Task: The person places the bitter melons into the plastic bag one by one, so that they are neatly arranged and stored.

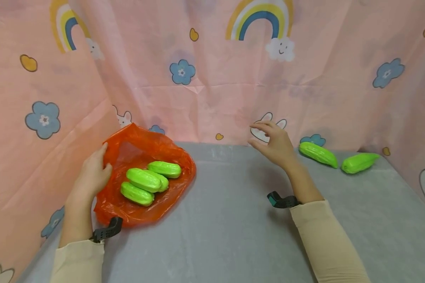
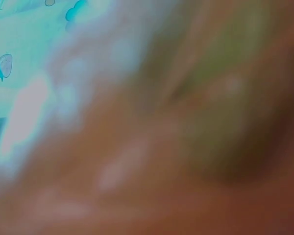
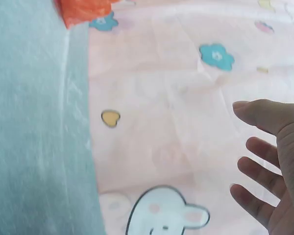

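On the left stands a thin orange-red plastic bag (image 1: pixel 173 200), its mouth spread wide. Inside lie several bright green, cucumber-like vegetables (image 1: pixel 143 179), piled on one another. My left hand (image 1: pixel 92 173) grips the bag's left rim, with the thumb on the inner side. In the left wrist view, the bag (image 2: pixel 112 161) fills most of the picture, blurred, with green showing through. My right hand (image 1: pixel 274 143) is raised over the back of the table, holding nothing. In the right wrist view, the right hand's fingers are spread and loosely bent, thumb apart.
Two more green vegetables, one (image 1: pixel 318 154) and another (image 1: pixel 360 162), lie at the table's back right, beyond my right hand. A pink printed cloth (image 1: pixel 212 106) hangs behind and along both sides of the grey tabletop (image 1: pixel 219 220).
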{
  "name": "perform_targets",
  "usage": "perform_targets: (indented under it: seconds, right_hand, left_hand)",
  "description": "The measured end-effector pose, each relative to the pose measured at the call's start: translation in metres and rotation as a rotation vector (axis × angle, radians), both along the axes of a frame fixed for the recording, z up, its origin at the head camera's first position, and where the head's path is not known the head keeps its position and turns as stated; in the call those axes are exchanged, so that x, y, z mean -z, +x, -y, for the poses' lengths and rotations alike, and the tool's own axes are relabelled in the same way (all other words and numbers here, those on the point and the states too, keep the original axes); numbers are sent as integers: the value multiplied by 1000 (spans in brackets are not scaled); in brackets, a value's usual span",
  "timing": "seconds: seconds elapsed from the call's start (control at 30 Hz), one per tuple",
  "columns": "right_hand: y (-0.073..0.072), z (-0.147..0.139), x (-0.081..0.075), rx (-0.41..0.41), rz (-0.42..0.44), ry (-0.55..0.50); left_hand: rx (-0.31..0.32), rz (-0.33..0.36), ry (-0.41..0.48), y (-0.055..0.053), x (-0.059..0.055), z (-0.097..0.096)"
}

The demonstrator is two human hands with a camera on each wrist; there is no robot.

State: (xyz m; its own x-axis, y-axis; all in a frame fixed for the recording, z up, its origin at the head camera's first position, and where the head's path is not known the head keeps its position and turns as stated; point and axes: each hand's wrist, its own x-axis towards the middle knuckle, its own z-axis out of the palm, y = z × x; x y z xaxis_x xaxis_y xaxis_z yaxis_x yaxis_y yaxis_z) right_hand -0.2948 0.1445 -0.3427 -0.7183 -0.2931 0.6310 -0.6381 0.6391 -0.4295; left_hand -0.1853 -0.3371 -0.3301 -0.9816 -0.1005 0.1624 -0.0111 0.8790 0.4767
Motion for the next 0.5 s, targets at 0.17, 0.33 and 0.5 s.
perform_targets:
  seconds: [0.17,0.33,0.5]
  right_hand:
    - [-9,-18,12,81,38,16]
    - [-20,-34,27,107,76,52]
    - [-28,-50,38,118,79,48]
  left_hand:
    - [-3,-1,2,3,0,4]
    - [-5,3,-4,3,-1,5]
    - [7,3,-2,-1,0,3]
